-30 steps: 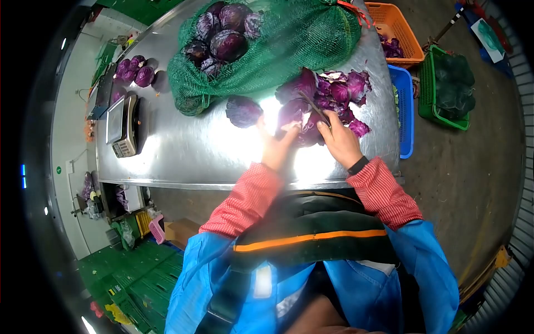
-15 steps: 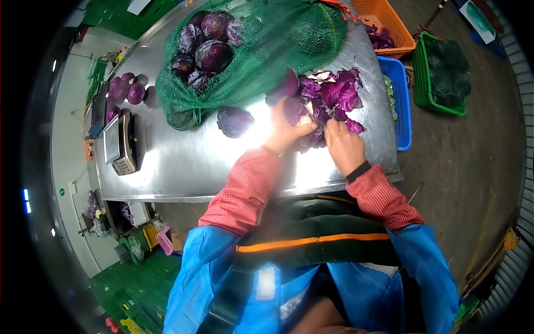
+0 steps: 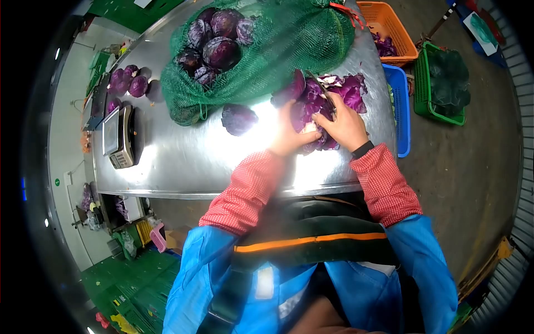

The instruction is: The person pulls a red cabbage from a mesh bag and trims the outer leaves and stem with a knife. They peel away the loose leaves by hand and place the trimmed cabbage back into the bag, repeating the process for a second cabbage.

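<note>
My left hand [image 3: 286, 134] is wrapped round the near left side of a red cabbage [image 3: 301, 113], whose pale stem end shows by the thumb. My right hand [image 3: 345, 126] is closed on a knife [image 3: 316, 82]; its thin dark blade points up and to the left, over the cabbage, and its handle is hidden in the fingers. Loose purple cabbage leaves [image 3: 352, 93] lie just beyond the right hand. Another red cabbage [image 3: 238, 119] sits on the metal table [image 3: 183, 161], left of my left hand.
A green mesh bag [image 3: 278, 55] full of red cabbages lies across the table's far side. At left are a scale [image 3: 123, 139] and several peeled cabbages [image 3: 138, 86]. Beyond the right edge stand an orange crate [image 3: 397, 25], a blue crate [image 3: 404, 119] and a green crate [image 3: 421, 92].
My right hand has risen from the cabbage's near side and turned, and the knife blade now shows above its fingers. My left hand still holds the cabbage. The view has shifted slightly.
</note>
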A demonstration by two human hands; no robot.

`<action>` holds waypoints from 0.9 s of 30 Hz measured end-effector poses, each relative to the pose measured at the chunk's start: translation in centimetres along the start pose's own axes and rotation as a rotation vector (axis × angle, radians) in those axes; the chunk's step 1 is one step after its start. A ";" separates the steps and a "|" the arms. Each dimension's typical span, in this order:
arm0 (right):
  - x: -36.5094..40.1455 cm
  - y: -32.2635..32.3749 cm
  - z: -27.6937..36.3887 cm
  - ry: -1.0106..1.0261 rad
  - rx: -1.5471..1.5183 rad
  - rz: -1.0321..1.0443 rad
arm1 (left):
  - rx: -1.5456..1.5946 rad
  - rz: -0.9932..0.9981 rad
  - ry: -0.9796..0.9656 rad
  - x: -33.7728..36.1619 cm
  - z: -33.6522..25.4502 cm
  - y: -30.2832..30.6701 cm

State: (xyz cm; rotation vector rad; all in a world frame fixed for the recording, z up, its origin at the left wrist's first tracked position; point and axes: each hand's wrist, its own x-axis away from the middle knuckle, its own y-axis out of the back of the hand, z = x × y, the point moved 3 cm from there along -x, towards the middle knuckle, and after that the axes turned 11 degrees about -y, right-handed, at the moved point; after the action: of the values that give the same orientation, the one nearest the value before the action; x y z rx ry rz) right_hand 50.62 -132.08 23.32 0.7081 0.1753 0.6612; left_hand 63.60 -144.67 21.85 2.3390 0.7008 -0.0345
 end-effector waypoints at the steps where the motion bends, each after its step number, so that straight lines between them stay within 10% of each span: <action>1: -0.3 -0.1 -0.1 -0.012 0.000 0.053 | -0.005 0.009 -0.010 0.4 0.1 0.1; 15: 0.4 0.7 1.0 0.015 0.292 0.131 | 0.041 0.019 -0.015 0.6 0.1 -0.2; 27: 1.2 -0.5 -2.2 -0.178 -0.158 0.031 | 0.115 0.051 -0.095 1.2 0.7 1.1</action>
State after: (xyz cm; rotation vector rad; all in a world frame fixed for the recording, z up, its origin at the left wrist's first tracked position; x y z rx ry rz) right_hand 50.96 -130.42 21.39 0.6146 -0.0519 0.6305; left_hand 65.34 -145.24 21.72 2.4461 0.6060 -0.1666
